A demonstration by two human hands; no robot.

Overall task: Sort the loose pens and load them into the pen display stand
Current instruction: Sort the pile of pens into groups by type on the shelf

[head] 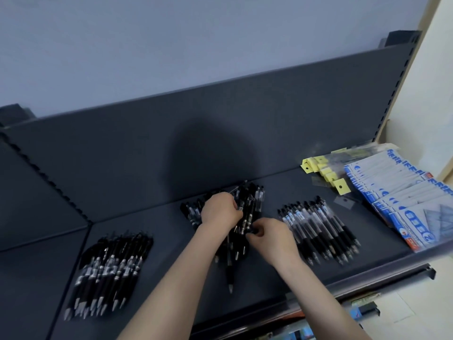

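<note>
- Left hand (219, 212) and right hand (272, 238), fingers curled closed on pens in the jumbled black plastic pen pile (247, 209), mid dark grey shelf (171, 253).
- Two sorted rows: one left (107, 273), one right (318, 229); pen counts too blurred to tell.

Three groups of black pens on the dark shelf

A jumbled heap of black pens (247, 212) lies directly under and between the hands (220, 212), crossing at mixed angles, one pen jutting toward the shelf's front edge. Well left of the hands, a neat row of black pens with silver bands (107, 273) lies side by side, tips toward the front. Just right of the hands, a row of clear-barrelled pens with black grips (318, 231) lies likewise.
</note>
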